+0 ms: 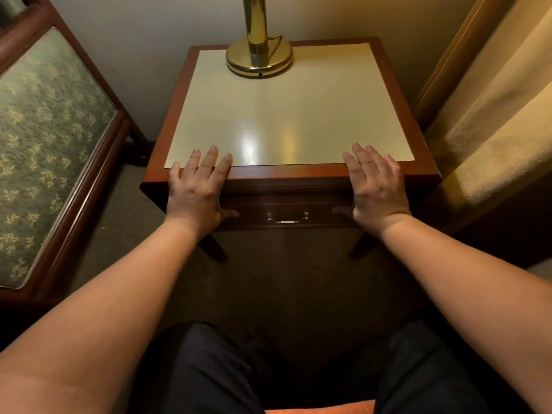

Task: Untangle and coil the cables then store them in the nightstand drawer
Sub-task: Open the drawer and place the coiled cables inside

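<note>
Both hands idle. My left hand (194,192) and right hand (378,189) lie flat, palms down, on the front edge of the nightstand (424,162). Fingers are spread and straight and hold nothing. Both thumbs hang over the edge in front of the drawer face.

No cables in view: none on the worktop (283,115), none on the floor below. The only wire I see is a thin cord (278,40) behind the lamp base (259,59), probably the lamp's own. The drawer (316,209) sits shut between my hands, its handle (287,219) untouched.

Step, my read: idle pose at one end of the job. Can't tell whether the cables are already inside the drawer or not yet fetched.

Next move, if storing is still open:
- find the cables, likely out of view
- free one hand, hook the handle and pull straight out
- my knees are close to the drawer front, so little room to open it

Chair (44,144) on the left and curtain (493,115) on the right make it a tight corner.
</note>
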`<action>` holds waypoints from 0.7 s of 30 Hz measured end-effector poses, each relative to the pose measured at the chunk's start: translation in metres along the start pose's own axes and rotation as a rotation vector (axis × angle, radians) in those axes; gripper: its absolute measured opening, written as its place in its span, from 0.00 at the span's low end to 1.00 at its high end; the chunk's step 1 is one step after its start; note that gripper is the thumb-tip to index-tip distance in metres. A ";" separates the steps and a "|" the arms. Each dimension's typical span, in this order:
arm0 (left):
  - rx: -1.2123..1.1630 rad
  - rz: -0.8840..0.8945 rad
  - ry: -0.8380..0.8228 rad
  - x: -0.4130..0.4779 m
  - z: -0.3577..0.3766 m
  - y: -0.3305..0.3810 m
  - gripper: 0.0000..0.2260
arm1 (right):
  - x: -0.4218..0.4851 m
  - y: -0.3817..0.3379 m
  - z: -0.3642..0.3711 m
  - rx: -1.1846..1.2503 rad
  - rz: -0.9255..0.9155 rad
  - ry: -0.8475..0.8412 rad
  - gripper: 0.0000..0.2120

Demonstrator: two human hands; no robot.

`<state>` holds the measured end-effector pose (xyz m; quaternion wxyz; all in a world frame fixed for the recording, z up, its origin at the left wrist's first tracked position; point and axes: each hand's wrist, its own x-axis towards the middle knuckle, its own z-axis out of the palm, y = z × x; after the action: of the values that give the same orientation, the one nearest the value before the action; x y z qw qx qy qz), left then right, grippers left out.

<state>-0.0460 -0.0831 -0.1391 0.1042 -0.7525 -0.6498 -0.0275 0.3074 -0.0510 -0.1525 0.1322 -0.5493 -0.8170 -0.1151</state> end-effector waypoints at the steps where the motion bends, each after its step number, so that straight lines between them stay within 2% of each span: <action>1: 0.002 -0.002 0.013 0.000 0.002 0.000 0.53 | 0.000 0.000 0.002 -0.009 -0.001 0.021 0.54; 7: -0.001 -0.019 0.142 0.003 0.014 0.002 0.47 | 0.002 -0.003 0.014 -0.055 0.035 0.112 0.49; 11: -0.039 -0.049 0.263 0.007 0.027 0.005 0.40 | 0.006 -0.008 0.024 -0.085 0.082 0.233 0.40; 14: -0.037 -0.029 0.311 0.006 0.032 0.003 0.38 | 0.006 -0.007 0.026 -0.077 0.069 0.244 0.41; 17: -0.035 -0.033 0.320 0.006 0.032 0.002 0.39 | 0.006 -0.006 0.027 -0.117 0.081 0.249 0.42; 21: -0.075 -0.074 0.207 0.006 0.021 0.008 0.42 | 0.005 -0.008 0.014 -0.027 0.100 0.112 0.44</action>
<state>-0.0393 -0.0747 -0.1596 0.1414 -0.7244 -0.6615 -0.1332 0.2973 -0.0445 -0.1639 0.1758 -0.5838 -0.7784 -0.1498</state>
